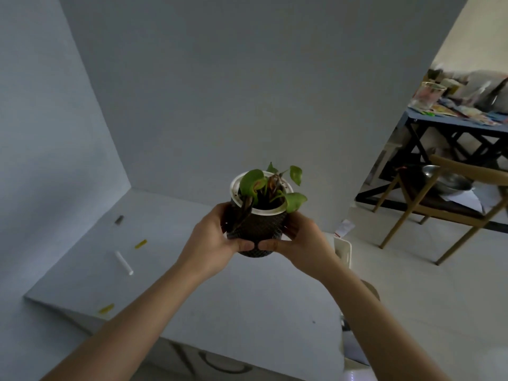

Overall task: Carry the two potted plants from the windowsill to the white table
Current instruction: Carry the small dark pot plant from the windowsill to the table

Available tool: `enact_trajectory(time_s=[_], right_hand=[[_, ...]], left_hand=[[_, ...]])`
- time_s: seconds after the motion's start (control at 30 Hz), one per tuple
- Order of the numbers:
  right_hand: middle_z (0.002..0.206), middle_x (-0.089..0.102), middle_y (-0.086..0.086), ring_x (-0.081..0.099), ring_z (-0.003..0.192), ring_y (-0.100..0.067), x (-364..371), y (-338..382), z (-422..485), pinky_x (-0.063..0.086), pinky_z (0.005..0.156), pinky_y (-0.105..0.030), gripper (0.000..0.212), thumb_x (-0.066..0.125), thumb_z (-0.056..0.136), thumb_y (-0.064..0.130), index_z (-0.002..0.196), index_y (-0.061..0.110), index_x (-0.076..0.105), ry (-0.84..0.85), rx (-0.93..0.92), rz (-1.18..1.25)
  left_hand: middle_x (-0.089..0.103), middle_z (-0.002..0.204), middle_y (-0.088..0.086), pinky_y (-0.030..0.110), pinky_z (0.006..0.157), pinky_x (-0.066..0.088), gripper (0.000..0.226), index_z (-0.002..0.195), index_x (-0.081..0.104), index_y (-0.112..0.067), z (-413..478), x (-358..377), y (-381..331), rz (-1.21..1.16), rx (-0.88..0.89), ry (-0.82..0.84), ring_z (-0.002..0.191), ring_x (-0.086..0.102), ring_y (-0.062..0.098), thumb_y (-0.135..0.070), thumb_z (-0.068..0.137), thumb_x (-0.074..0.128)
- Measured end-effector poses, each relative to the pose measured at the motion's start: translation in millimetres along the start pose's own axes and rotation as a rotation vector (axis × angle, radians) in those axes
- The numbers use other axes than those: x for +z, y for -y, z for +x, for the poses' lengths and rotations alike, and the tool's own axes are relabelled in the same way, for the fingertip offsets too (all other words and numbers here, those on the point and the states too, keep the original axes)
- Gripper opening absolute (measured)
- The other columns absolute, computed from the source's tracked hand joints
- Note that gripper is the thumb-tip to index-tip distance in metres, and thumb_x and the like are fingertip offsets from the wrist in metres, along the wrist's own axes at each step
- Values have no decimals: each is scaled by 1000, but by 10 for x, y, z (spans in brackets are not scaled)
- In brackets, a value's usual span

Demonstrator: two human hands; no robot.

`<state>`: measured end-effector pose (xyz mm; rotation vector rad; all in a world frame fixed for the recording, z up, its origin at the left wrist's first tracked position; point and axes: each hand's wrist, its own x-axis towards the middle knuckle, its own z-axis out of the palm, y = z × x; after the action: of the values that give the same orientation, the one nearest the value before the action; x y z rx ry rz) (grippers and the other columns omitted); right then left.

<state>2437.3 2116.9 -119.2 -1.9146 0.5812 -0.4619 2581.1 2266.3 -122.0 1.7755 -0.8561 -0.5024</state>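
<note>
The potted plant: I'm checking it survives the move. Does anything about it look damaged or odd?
Yes: the potted plant has brown, withered leaves at its centre, and some droop over the white rim on the left. Otherwise it sits upright between the left hand and right hand; no spilled soil shows.

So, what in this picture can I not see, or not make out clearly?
Head view, the only one:
1. Second plant and windowsill: outside the frame.
2. Fingers of left hand and right hand behind the pot: hidden by the pot.
3. Clutter on the blue table: blurred, cut by the right edge.
4. Yellow pieces on the white table: too small to identify.
</note>
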Motion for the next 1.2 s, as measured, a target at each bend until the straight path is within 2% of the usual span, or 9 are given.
enact_trajectory(time_s=[0.13, 0.3, 0.43, 0.57, 0.83, 0.93, 1.03, 1.13, 1.2], right_hand=[[124, 70, 7, 64, 119, -7, 59, -290, 7, 52, 103, -36, 66, 92, 66, 18, 123, 23, 59, -8, 21, -19], [122, 71, 4, 65, 116, -6, 116, -592, 18, 52, 100, -28, 68, 92, 66, 10, 125, 15, 60, -7, 68, -12], [119, 70, 9, 65, 115, -3, 161, -752, 43, 51, 96, -21, 66, 93, 64, 14, 120, 24, 59, -5, 70, -28], [117, 70, 11, 65, 114, -2, 205, -916, 61, 51, 96, -21, 67, 93, 64, 14, 119, 27, 59, 1, 81, -41], [116, 69, 16, 63, 112, 3, 261, -1128, 110, 50, 93, -16, 67, 93, 64, 15, 122, 22, 61, 19, 94, -59], [119, 70, 13, 64, 114, 1, 267, -1151, 124, 50, 94, -18, 69, 92, 64, 15, 125, 18, 61, 21, 93, -56], [120, 68, 17, 61, 115, 5, 264, -1143, 111, 50, 96, -17, 68, 92, 66, 16, 125, 23, 59, 39, 97, -61], [133, 61, 11, 54, 130, -8, 257, -1089, 100, 45, 110, -29, 75, 90, 71, 19, 134, 23, 51, 84, 110, -72], [146, 52, 6, 46, 139, -18, 224, -1016, 77, 41, 115, -39, 88, 88, 72, 28, 145, 25, 40, 126, 117, -108]], left_hand=[[66, 119, -11, 41, 98, 51, 77, 123, 54, -26, 23, 161, 234, 3, -27, 16, 113, 62, 8, -31, 52, 84], [66, 119, -7, 43, 98, 50, 77, 125, 53, -23, 51, 330, 484, 7, -58, 25, 113, 61, 12, -25, 54, 85], [65, 118, -12, 41, 98, 50, 77, 124, 53, -28, 73, 416, 639, 14, -72, 28, 113, 61, 8, -27, 53, 85], [66, 119, -12, 40, 99, 49, 76, 123, 53, -27, 80, 474, 774, 15, -86, 38, 114, 61, 6, -23, 54, 86], [66, 117, -10, 39, 98, 50, 75, 124, 53, -24, 117, 548, 936, 45, -103, 15, 112, 61, 8, -18, 57, 88], [66, 117, -9, 41, 99, 49, 76, 124, 53, -23, 133, 558, 976, 30, -104, 10, 112, 61, 10, -17, 57, 88], [65, 119, -7, 42, 100, 48, 76, 126, 52, -22, 131, 566, 986, 24, -94, 15, 115, 60, 11, -16, 59, 88], [61, 127, -6, 40, 104, 46, 80, 131, 47, -20, 138, 554, 1005, 32, -76, 61, 121, 56, 13, -19, 62, 87], [56, 132, -6, 37, 106, 44, 83, 136, 42, -20, 144, 521, 1016, 40, -83, 106, 126, 53, 15, -18, 65, 86]])
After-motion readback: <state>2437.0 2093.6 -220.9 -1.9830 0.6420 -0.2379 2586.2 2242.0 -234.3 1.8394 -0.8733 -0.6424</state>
